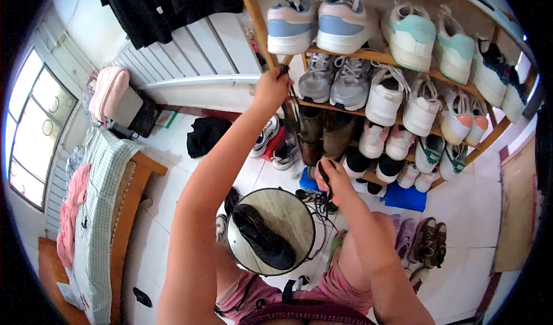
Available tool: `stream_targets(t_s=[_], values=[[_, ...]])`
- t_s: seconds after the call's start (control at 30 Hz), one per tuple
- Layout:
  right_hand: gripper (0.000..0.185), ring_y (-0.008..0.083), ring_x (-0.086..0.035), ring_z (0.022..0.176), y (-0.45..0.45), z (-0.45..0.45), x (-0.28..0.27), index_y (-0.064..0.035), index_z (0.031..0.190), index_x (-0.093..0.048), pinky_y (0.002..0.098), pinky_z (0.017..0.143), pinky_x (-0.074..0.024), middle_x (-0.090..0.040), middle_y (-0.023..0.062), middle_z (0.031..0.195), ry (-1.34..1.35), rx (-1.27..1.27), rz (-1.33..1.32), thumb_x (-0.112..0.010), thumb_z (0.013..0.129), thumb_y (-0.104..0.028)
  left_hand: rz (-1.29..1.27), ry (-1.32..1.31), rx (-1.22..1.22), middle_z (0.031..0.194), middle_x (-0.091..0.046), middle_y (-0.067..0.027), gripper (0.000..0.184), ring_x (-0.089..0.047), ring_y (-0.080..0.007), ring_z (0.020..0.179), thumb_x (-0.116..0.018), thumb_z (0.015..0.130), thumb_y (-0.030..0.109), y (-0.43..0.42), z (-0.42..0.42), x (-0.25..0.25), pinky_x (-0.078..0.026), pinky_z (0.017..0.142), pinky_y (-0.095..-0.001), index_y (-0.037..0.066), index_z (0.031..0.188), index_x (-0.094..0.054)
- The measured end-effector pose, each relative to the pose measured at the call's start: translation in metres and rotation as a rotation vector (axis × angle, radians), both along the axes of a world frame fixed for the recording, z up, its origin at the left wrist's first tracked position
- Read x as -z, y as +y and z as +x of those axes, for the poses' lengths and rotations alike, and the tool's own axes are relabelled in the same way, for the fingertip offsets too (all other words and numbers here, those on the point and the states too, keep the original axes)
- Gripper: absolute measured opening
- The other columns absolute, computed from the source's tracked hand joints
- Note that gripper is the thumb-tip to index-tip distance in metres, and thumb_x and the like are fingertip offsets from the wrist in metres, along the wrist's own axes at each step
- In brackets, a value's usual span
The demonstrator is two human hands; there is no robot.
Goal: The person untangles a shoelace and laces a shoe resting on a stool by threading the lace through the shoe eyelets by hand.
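Note:
My left hand [273, 87] is raised beside the shoe rack's left post, its fingers closed on the end of a dark, blurred strip that looks like a black shoelace [294, 114]. Lower and to the right, my right hand [334, 180] is closed around black lace, and thin loose ends dangle below it. Whether both hands hold one same lace I cannot tell. Between my knees, a black shoe [262, 237] lies on a round stool [296, 218] with a wood-grain top. Another black item with laces [315, 199] shows just behind the stool, partly hidden.
A wooden shoe rack [374, 54] filled with several pairs stands directly ahead. Purple shoes [405, 233] and brown shoes [429, 241] are on the floor at right. A bed [109, 210] stands at left, a black cloth [206, 136] lies on the floor, and dark clothing [167, 8] hangs above.

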State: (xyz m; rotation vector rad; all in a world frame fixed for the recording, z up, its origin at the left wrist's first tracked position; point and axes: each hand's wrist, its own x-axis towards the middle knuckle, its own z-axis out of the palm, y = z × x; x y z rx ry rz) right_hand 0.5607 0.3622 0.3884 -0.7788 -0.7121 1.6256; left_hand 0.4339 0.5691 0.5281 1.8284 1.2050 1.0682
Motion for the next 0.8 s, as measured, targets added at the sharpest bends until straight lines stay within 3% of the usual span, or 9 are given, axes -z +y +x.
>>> stream_targets(t_s=[0.03,0.1,0.17,0.27,0.37,0.53,0.63,0.67,0.8], values=[[0.037,0.0081,-0.037,0.045,-0.002,0.000,-0.007,-0.0084,0.076,-0.048,0.0257,0.042,-0.0274,-0.044,-0.0006,0.059,0.006,0.013,0.008,-0.052,0.096,-0.040,0.094,0.017,-0.032,0.068,-0.061,-0.0076,0.022,-0.056,-0.0164,0.060,-0.053,0.092,0.017,0.027,0.010,0.012,-0.045,0.057,-0.0301,-0.001,0.099,-0.064],[0.034,0.0077,-0.038,0.045,-0.002,0.005,-0.006,-0.0080,0.080,-0.049,0.0253,0.042,-0.0280,-0.047,0.0001,0.062,0.014,-0.035,0.005,-0.053,0.095,-0.038,0.387,0.399,-0.155,0.085,-0.066,-0.0169,0.023,-0.063,-0.0365,0.082,-0.058,0.080,0.010,0.034,0.031,0.000,-0.050,0.073,-0.0418,0.000,0.100,-0.061],[0.038,0.0087,-0.036,0.045,-0.004,0.008,-0.017,-0.0074,0.076,-0.048,0.0253,0.043,-0.0275,-0.045,0.0004,0.058,-0.007,-0.006,-0.026,-0.049,0.097,-0.039,0.628,0.514,-0.110,0.096,-0.063,-0.0232,0.024,-0.060,-0.0396,0.093,-0.052,0.082,0.010,0.052,0.042,0.005,-0.049,0.077,-0.0441,-0.001,0.100,-0.063],[0.043,0.0093,-0.035,0.044,-0.004,0.014,-0.027,-0.0061,0.073,-0.048,0.0250,0.043,-0.0275,-0.042,0.0008,0.055,-0.038,0.044,-0.066,-0.046,0.098,-0.041,0.625,0.966,-0.191,0.113,-0.060,-0.0196,0.035,-0.059,-0.0353,0.105,-0.054,0.082,0.012,0.078,0.057,0.019,-0.051,0.085,-0.0395,-0.002,0.113,-0.058],[0.043,0.0085,-0.036,0.044,-0.002,0.020,-0.020,-0.0047,0.075,-0.051,0.0240,0.043,-0.0285,-0.044,0.0005,0.055,-0.039,0.076,-0.068,-0.048,0.097,-0.042,0.798,1.286,-0.059,0.111,-0.062,-0.0198,0.033,-0.059,-0.0354,0.103,-0.056,0.079,0.009,0.125,0.065,0.050,-0.048,0.090,-0.0422,-0.003,0.110,-0.060],[0.040,0.0078,-0.038,0.046,-0.005,0.024,-0.024,-0.0052,0.076,-0.052,0.0238,0.042,-0.0282,-0.046,0.0003,0.058,-0.064,0.044,-0.059,-0.048,0.097,-0.040,0.626,1.598,-0.028,0.108,-0.064,-0.0152,0.026,-0.061,-0.0298,0.104,-0.054,0.083,0.008,0.123,0.071,0.035,-0.053,0.083,-0.0417,0.002,0.106,-0.065],[0.038,0.0078,-0.038,0.046,-0.003,0.024,-0.020,-0.0055,0.078,-0.053,0.0237,0.044,-0.0289,-0.046,-0.0001,0.060,-0.097,0.045,-0.062,-0.048,0.098,-0.038,0.734,1.467,-0.158,0.101,-0.067,-0.0119,0.019,-0.065,-0.0288,0.097,-0.056,0.082,0.008,0.063,0.082,0.010,-0.056,0.074,-0.0389,0.007,0.098,-0.066],[0.032,0.0065,-0.038,0.052,-0.002,0.025,-0.018,-0.0078,0.082,-0.054,0.0220,0.047,-0.0302,-0.046,-0.0029,0.063,-0.072,0.028,-0.054,-0.052,0.096,-0.036,0.957,1.324,-0.166,0.095,-0.068,-0.0112,0.014,-0.068,-0.0282,0.088,-0.058,0.080,0.008,0.078,0.073,0.025,-0.057,0.068,-0.0357,0.010,0.092,-0.066],[0.028,0.0051,-0.037,0.055,0.000,0.025,-0.018,-0.0107,0.081,-0.053,0.0209,0.049,-0.0296,-0.044,-0.0054,0.064,-0.056,0.004,-0.054,-0.054,0.095,-0.035,0.755,1.146,-0.075,0.083,-0.066,-0.0129,0.010,-0.066,-0.0302,0.079,-0.054,0.077,0.008,0.012,0.053,0.013,-0.053,0.064,-0.0394,0.007,0.083,-0.062]])
